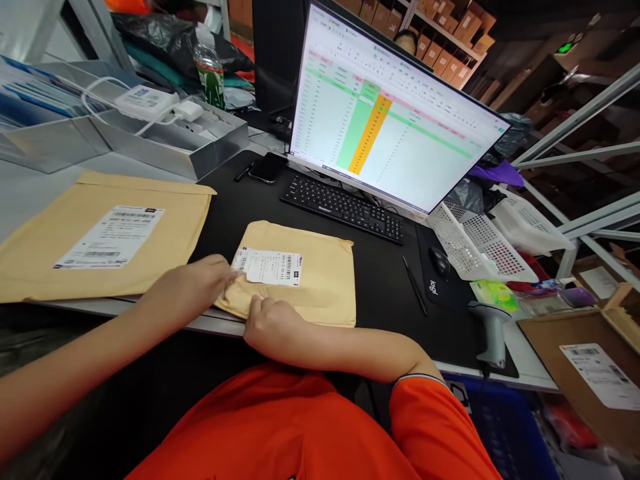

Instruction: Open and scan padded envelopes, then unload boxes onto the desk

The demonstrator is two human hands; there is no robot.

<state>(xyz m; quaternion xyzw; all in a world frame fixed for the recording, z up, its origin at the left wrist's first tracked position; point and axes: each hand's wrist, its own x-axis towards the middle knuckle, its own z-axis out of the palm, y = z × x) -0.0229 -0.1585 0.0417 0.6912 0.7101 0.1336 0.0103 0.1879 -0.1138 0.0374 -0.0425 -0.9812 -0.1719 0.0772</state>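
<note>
- The left hand (213,275) has its fingers bunched together, pinching the crumpled near-left corner of the smaller envelope (320,267).
- The right hand (275,327) is curled, with its knuckles up, at the near edge of the same envelope, just beside the left; it seems to grip the paper there, though its fingertips are tucked largely out of sight.
- The smaller envelope lies at the front of the black desk mat (380,287), near the desk's edge, on the person's side of the keyboard (345,210).
- Its white label (270,268) faces up; the left end reaches close to the left fingertips, and most of the print is too small to read.
- The larger envelope (167,247) lies to the left, label up, its left side cut off by the frame.
- The monitor (390,113) shows a spreadsheet with green and orange columns, the entries illegible.
- Behind its top edge, only part of another person's head (406,41) shows.
- The space beneath the desk at left is dark and hard to make out.
</note>
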